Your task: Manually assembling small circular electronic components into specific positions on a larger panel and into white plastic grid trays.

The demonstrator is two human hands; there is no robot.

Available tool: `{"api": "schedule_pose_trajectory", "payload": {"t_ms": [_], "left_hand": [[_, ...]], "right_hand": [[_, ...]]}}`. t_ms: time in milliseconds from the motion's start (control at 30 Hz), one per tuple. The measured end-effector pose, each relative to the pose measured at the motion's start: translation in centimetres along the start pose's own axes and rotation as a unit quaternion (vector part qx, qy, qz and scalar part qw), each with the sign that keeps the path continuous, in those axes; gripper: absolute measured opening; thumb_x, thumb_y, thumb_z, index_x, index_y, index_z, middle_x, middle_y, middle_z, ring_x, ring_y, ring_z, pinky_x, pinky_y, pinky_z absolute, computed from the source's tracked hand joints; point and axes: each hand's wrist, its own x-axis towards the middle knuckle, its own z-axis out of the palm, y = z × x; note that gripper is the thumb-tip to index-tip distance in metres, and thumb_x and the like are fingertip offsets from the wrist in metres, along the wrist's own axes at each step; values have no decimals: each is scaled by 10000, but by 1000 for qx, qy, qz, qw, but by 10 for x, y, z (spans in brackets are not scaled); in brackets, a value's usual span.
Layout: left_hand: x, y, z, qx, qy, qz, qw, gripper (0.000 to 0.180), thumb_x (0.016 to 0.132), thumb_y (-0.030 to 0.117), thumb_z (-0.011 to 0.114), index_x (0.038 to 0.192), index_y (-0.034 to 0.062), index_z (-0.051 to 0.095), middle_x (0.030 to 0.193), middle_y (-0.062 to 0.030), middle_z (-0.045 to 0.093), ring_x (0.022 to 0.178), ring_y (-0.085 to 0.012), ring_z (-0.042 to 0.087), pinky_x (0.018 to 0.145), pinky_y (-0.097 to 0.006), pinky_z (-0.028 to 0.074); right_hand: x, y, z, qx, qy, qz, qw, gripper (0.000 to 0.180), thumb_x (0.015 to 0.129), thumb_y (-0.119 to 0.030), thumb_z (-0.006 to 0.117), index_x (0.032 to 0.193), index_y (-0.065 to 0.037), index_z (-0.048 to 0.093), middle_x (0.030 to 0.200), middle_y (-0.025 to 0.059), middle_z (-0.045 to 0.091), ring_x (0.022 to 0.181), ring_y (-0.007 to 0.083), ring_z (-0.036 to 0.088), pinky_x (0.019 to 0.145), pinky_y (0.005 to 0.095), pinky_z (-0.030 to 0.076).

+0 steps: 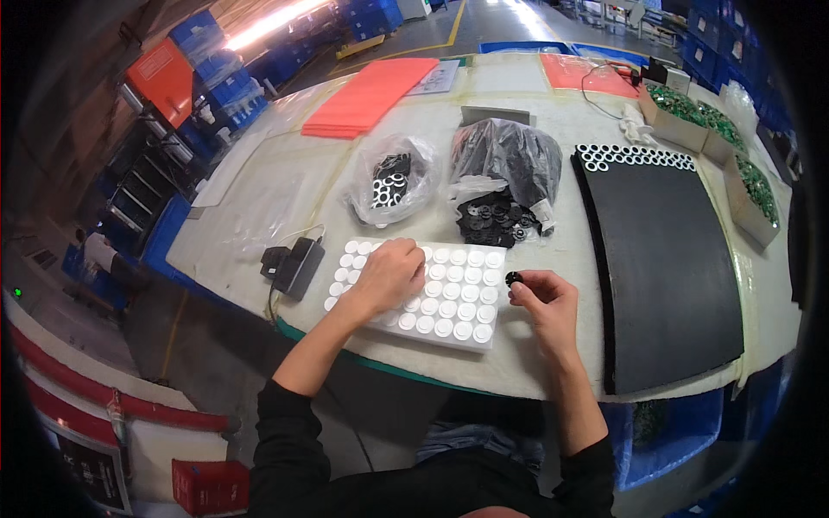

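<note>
A white tray (420, 337) bears rows of round white caps (467, 293) in front of me. Above its left half is my left hand (394, 272), fingers curled down onto the caps. What it grips, if anything, is hidden beneath the hand. Just off the tray's right edge, my right hand (549, 302) pinches a small round black disc (513, 279) between thumb and fingers. Beyond the tray stands a clear plastic bag (357, 192) with black-and-white rings (389, 191). Beside it, a dark bag (509, 155) spills similar black discs (494, 217).
To the right lies a black slab (669, 276), white-centred rings (635, 158) in rows along its far end. Cartons of green circuit boards (682, 105) stand beyond it. A black adapter (298, 269) sits left of the tray. Orange-pink sheets (370, 95) lie at the back.
</note>
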Motion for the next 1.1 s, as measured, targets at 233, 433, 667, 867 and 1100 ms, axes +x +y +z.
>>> {"api": "schedule_pose_trajectory", "payload": {"t_ms": [233,433,667,867,1100], "left_hand": [[-14,11,-6,-174,47,-233,956,64,857,46,641,904,2,646,705,-103,686,620,-157,691,569,-274,514],[-13,57,-6,-366,151,-228,889,42,868,-10,661,887,-48,659,817,-97,719,765,-156,720,698,-263,559],[-3,108,15,-588,182,-242,750,175,921,-7,642,1084,-47,590,941,-145,706,835,-197,707,696,-280,555],[-5,112,23,-607,101,-265,743,116,918,26,666,1003,-54,671,920,-101,713,770,-142,685,679,-244,542],[1,118,25,-607,121,-303,725,99,892,-7,680,981,-51,686,866,-89,710,706,-115,664,628,-226,538]], "right_hand": [[1,-1,-1,43,-22,33,998,192,876,-49,712,1023,71,680,899,126,720,767,148,685,720,266,569],[2,-3,-3,30,-30,60,997,199,890,-66,705,1021,83,691,903,135,719,770,162,694,718,277,579],[-4,-7,2,110,-80,106,985,182,913,-57,678,1035,78,692,907,149,713,803,190,707,751,299,599],[-5,0,-1,73,-95,80,989,180,910,-66,684,1027,70,703,908,139,719,813,188,711,745,287,588],[-7,-6,1,72,-101,77,989,179,908,-53,679,1037,67,708,914,141,722,824,181,709,747,284,586]]}}
